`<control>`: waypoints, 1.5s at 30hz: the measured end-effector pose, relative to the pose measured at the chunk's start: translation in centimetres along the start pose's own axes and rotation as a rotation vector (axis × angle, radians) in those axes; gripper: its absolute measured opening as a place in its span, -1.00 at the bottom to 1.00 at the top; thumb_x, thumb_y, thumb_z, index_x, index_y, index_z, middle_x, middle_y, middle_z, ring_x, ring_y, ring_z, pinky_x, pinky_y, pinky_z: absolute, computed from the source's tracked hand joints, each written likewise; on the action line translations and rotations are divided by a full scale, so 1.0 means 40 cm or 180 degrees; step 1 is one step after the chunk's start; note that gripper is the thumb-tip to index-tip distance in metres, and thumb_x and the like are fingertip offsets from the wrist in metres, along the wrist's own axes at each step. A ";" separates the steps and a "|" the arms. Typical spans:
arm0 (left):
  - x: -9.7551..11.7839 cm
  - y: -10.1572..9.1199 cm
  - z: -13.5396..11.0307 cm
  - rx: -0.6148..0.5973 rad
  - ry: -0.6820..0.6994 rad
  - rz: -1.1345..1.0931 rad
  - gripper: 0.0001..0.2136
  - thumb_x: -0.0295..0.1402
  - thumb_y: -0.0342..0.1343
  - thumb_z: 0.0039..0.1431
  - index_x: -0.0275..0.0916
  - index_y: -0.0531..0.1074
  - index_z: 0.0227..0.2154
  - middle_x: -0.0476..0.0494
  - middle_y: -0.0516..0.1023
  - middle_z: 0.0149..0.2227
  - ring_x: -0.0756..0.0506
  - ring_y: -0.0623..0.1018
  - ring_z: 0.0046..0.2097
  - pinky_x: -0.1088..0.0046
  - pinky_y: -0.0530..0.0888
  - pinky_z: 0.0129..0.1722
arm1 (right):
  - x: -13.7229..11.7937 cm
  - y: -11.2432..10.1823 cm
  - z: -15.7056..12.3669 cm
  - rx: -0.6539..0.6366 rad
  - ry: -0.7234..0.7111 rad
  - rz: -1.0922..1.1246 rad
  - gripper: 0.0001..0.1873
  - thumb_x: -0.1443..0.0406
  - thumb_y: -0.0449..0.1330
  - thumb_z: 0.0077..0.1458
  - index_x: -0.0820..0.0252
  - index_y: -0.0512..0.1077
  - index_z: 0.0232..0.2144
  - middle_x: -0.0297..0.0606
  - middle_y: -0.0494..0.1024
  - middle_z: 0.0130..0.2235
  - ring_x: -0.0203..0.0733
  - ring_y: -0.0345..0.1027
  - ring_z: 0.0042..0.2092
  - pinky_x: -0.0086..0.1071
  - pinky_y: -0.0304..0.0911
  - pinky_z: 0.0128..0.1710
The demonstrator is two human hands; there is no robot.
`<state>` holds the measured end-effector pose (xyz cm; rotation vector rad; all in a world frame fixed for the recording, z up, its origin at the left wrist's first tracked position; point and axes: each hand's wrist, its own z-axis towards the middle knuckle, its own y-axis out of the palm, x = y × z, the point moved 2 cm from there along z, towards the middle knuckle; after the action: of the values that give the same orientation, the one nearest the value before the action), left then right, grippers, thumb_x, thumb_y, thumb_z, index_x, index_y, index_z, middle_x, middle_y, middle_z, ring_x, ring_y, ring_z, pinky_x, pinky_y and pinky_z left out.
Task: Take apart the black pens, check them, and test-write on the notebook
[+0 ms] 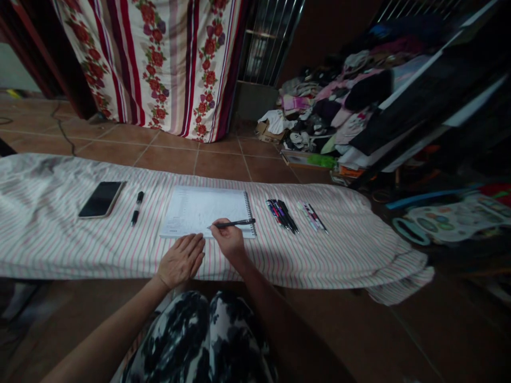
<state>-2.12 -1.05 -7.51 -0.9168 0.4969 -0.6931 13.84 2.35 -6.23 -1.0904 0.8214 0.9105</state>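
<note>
A spiral notebook (203, 207) lies on the striped cloth in front of me, its wire binding along the right side. Faint marks show on its page, too small to read. My right hand (229, 239) pinches a black pen (235, 223), whose tip points left at the lower part of the page. Flat, with fingers stretched out, my left hand (182, 259) rests at the notebook's bottom edge. To the left lie a thick black marker (137, 208) and a dark-screened phone (101, 199). Right of the notebook are a bunch of pens (281, 215) and a smaller group of light-coloured pens (314, 217).
The striped cloth (343, 250) covers a long, low surface. Beyond it hang a floral curtain (159, 69) and, at the back right, a heap of clothes (339, 101) on the tiled floor (175, 146). A dark slanted frame (435, 101) stands at the right.
</note>
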 end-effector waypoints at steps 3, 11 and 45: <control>-0.002 0.005 -0.004 0.0006 -0.0012 0.0004 -0.68 -0.38 -0.06 0.18 -0.40 0.39 -0.04 -0.35 0.46 0.00 -0.24 0.42 0.01 0.18 0.34 0.00 | -0.002 0.024 0.007 0.0041 0.0009 -0.0051 -0.79 0.11 0.11 0.01 0.10 0.41 -0.40 -0.37 0.49 -0.52 -0.24 0.41 -0.43 -0.45 0.30 -0.43; 0.000 0.006 -0.005 0.0119 -0.0073 -0.0061 -0.66 -0.40 -0.08 0.18 -0.40 0.36 -0.01 -0.34 0.48 -0.03 -0.24 0.43 -0.01 0.18 0.38 -0.05 | -0.013 0.075 0.020 0.0027 0.0148 0.0016 -0.81 0.14 0.12 -0.01 0.09 0.42 -0.40 -0.37 0.52 -0.49 -0.24 0.42 -0.41 -0.43 0.31 -0.38; -0.001 0.009 -0.010 0.0239 -0.0240 -0.0193 -0.65 -0.39 -0.05 0.16 -0.40 0.34 0.00 -0.37 0.47 -0.03 -0.26 0.44 0.00 0.17 0.39 -0.06 | -0.005 0.091 0.020 -0.0088 -0.0125 -0.0695 -0.81 0.20 0.06 0.06 0.10 0.45 -0.41 -0.35 0.52 -0.50 -0.25 0.40 -0.45 -0.46 0.23 -0.38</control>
<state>-2.28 -1.08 -8.02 -0.8869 0.3753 -0.7247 10.54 3.81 -7.18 -1.1581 0.6448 0.7588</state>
